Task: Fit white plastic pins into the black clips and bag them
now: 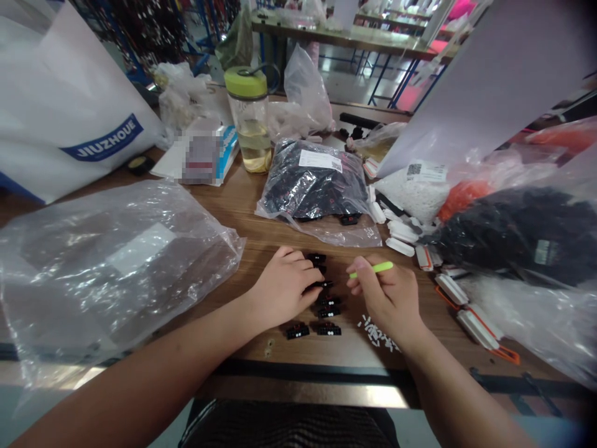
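Left hand (283, 287) curling over black plastic clips (329, 313), right hand (387, 303) pinching a green stick (377, 269).
Clips are looking light and stiff, easiest taken by their edges.

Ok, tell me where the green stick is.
In the head view, the green stick is held in the right hand, just right of the black pieces and above the small white pieces on the table.
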A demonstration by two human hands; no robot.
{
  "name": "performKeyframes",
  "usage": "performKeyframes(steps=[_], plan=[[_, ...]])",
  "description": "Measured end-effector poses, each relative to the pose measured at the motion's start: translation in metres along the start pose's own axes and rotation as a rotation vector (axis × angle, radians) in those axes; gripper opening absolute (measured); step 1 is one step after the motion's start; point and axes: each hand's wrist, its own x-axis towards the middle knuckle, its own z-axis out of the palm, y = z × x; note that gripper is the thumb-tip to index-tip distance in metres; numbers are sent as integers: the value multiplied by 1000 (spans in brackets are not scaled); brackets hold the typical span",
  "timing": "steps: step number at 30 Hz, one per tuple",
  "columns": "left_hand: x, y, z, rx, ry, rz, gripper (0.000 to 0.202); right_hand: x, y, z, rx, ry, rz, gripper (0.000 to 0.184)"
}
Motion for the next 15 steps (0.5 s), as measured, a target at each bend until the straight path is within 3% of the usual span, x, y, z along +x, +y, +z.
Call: performKeyframes(steps=[15], plan=[[0, -1, 1, 4, 1, 4, 15, 0, 2, 4, -29, -2, -10, 31]])
